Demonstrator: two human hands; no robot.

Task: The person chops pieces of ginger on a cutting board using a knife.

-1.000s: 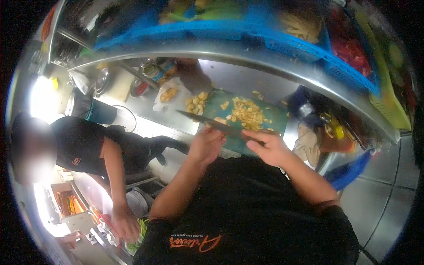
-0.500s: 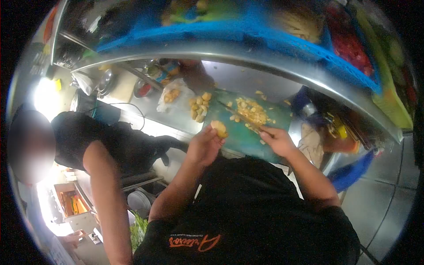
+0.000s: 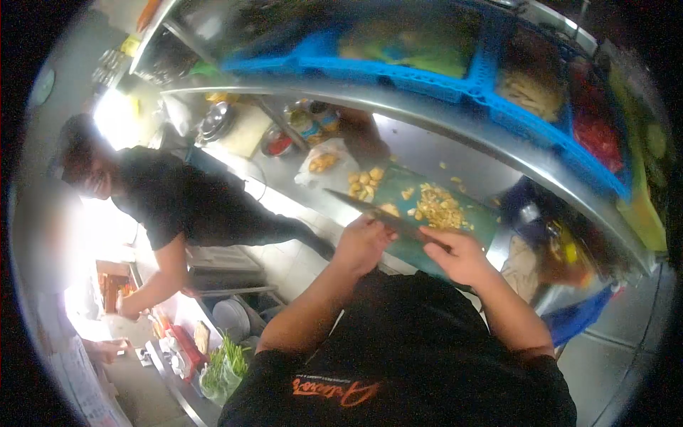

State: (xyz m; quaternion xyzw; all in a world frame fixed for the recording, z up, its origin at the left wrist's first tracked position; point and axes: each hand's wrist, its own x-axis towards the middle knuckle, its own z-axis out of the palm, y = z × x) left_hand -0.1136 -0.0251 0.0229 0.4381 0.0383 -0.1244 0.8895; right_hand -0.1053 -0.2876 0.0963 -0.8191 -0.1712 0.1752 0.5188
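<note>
As closed right fingers (image 3: pixel 442 236) return the knife (image 3: pixel 377 213) toward the board's (image 3: pixel 407 249) near edge, cutting seemingly resumes beside curled left fingers (image 3: pixel 371 226), hold unclear.

White glare burns out the scene far left of the cutting board (image 3: pixel 482 226). Above it, the bowed steel shelf (image 3: pixel 498 146) shows lens distortion, its blue baskets (image 3: pixel 427 86) softly blurred.

Pale tiled floor (image 3: pixel 290 262), steel shelf (image 3: pixel 455 119)
</note>
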